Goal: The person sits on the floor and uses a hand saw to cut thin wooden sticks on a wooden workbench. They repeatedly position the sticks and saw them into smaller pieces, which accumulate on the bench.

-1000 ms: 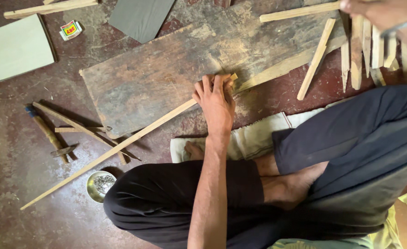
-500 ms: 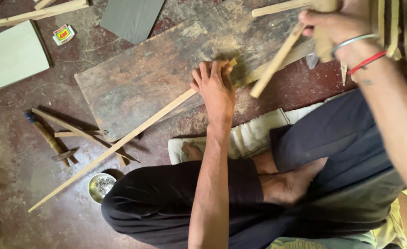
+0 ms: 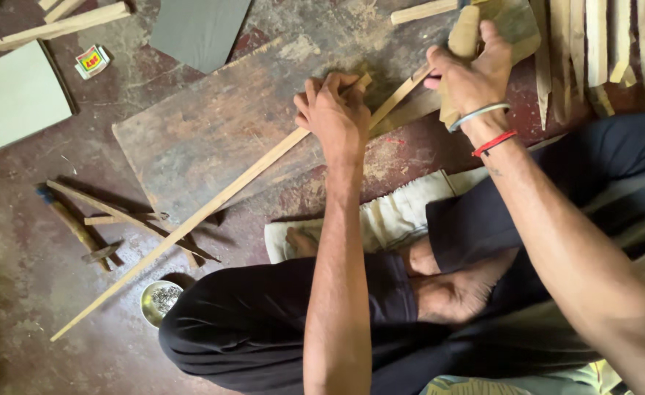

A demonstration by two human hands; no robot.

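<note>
Left hand, fingers curled, presses the upper end of a long strip onto a worn board on the floor; the strip runs diagonally down-left past the board's edge. Right hand, grip wrapped shut on a pale block, meets a shorter stick just beside the left hand.

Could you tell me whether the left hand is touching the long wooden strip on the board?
Touching: the head view shows the left hand pressed flat on the long wooden strip, fingers over its upper end.
</note>
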